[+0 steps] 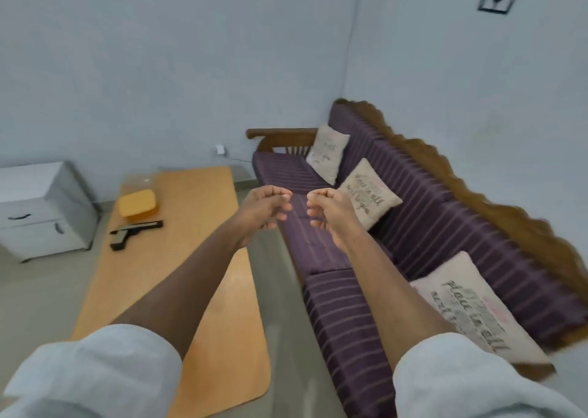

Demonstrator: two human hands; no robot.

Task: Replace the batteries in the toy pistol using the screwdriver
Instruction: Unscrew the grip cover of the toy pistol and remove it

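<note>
A black and tan toy pistol (132, 233) lies flat on the far part of a light wooden table (178, 290). Just behind the pistol stands a yellow lidded box (137, 206). Both my arms are stretched out in front of me, above the gap between table and sofa. My left hand (265, 209) and my right hand (327, 214) hang in the air close together, fingers loosely curled, with nothing in them. Both hands are well to the right of the pistol. No screwdriver or batteries show in view.
A purple striped sofa (413, 226) with a carved wooden frame and several printed cushions runs along the right wall. A white drawer cabinet (44, 210) stands left of the table. Grey floor (276, 290) lies between table and sofa.
</note>
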